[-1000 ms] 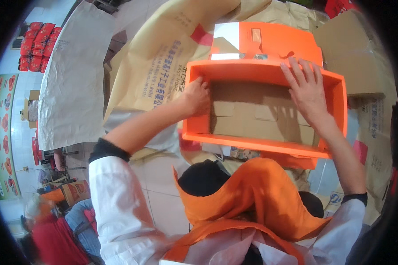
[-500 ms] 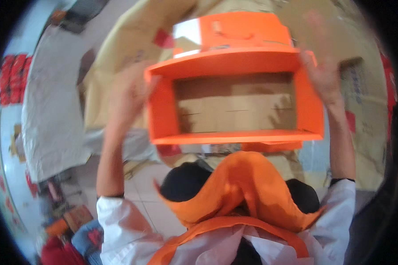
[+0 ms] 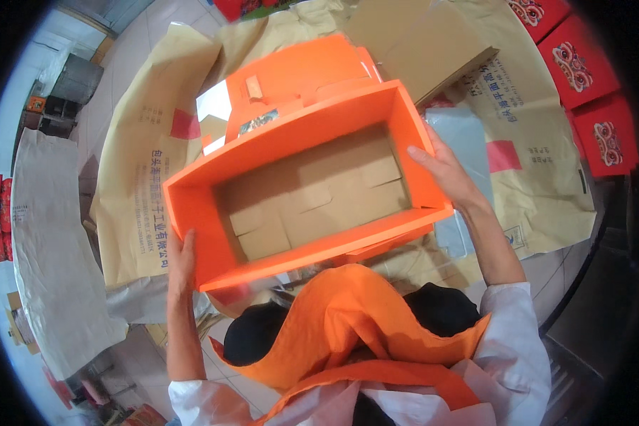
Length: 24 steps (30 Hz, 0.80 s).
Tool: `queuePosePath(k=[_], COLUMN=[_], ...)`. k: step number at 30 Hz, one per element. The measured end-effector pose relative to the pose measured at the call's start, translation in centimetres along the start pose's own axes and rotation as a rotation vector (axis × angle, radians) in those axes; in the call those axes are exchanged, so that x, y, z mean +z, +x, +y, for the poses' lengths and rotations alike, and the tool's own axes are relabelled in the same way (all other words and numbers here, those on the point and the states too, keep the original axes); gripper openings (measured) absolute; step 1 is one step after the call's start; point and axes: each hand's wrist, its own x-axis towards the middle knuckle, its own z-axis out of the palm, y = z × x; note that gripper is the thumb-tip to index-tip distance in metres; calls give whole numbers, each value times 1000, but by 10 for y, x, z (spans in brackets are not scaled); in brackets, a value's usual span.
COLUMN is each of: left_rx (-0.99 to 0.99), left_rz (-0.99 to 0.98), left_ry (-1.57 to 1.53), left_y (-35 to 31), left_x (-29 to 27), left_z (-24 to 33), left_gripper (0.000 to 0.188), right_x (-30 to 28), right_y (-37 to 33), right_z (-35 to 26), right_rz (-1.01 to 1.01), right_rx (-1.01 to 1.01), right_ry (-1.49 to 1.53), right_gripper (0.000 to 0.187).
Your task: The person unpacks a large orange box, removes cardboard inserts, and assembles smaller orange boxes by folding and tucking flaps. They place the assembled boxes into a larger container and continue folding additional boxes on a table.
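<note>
An open orange box (image 3: 291, 157) with a brown cardboard inside is held up before me, its opening toward me. It slants, with the left end lower than the right. My left hand (image 3: 182, 261) grips the lower left end wall, its thumb on the orange edge and its other fingers mostly hidden. At the right end my right hand (image 3: 444, 169) is closed round the wall, the thumb over the rim and the fingers outside. Just beyond the box lie orange cardboard pieces (image 3: 284, 77), one with a white patch.
Brown printed wrapping paper (image 3: 131, 192) spreads beneath everything. A plain cardboard sheet (image 3: 412, 42) lies at the back, and a pale blue sheet (image 3: 465, 145) at the right. Red boxes with face pictures (image 3: 596, 131) are at the far right. A whitish sheet (image 3: 57, 263) covers the left side.
The box, formerly almost level, has shifted left and turned so that its left end sits lower and its right end higher. Both hands stay on its ends. The whole view has shifted too.
</note>
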Motion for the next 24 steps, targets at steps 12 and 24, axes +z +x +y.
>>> queuePosePath(k=[12, 24], left_rx=[1102, 946], left_rz=[281, 86], left_ry=[950, 989], left_y=[66, 104], left_x=[126, 175], left_z=[161, 129], left_gripper=[45, 38], right_x=[-11, -1], right_y=[89, 107], right_z=[-96, -76], right_rz=[425, 154], right_rx=[-871, -595], right_ry=[-755, -790], right_gripper=[50, 52])
